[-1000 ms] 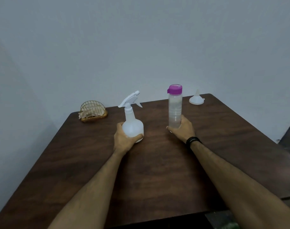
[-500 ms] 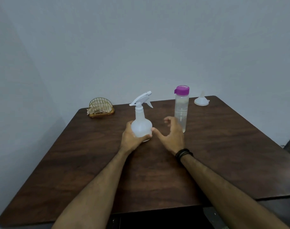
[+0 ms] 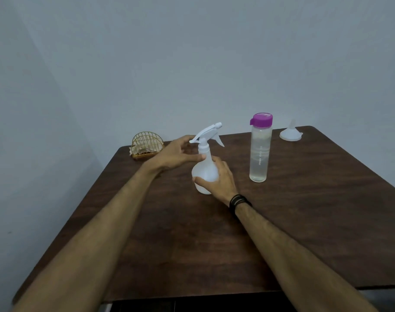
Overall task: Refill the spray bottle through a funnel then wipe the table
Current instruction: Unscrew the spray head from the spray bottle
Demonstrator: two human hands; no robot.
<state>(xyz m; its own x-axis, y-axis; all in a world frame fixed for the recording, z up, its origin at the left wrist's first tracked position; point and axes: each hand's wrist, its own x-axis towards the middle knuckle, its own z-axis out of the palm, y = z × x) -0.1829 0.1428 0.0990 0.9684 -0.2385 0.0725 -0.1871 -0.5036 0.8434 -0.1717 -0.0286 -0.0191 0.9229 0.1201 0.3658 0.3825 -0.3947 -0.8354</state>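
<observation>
A white spray bottle (image 3: 205,171) stands upright on the dark wooden table (image 3: 304,210). My right hand (image 3: 219,180) grips its round body from the right. My left hand (image 3: 179,153) is up at the neck below the trigger head, its thumb against the neck and its fingers loosely curved beside the head. To the right stands a clear water bottle (image 3: 260,152) with a purple cap, partly filled. A white funnel (image 3: 290,132) lies mouth down at the far right corner.
A gold wire holder (image 3: 147,145) with crumpled cloth or paper in it sits at the table's far left corner. Pale walls close behind and to the left.
My right hand left the water bottle and took the spray bottle's body. My left hand let go of the body and rose to the neck.
</observation>
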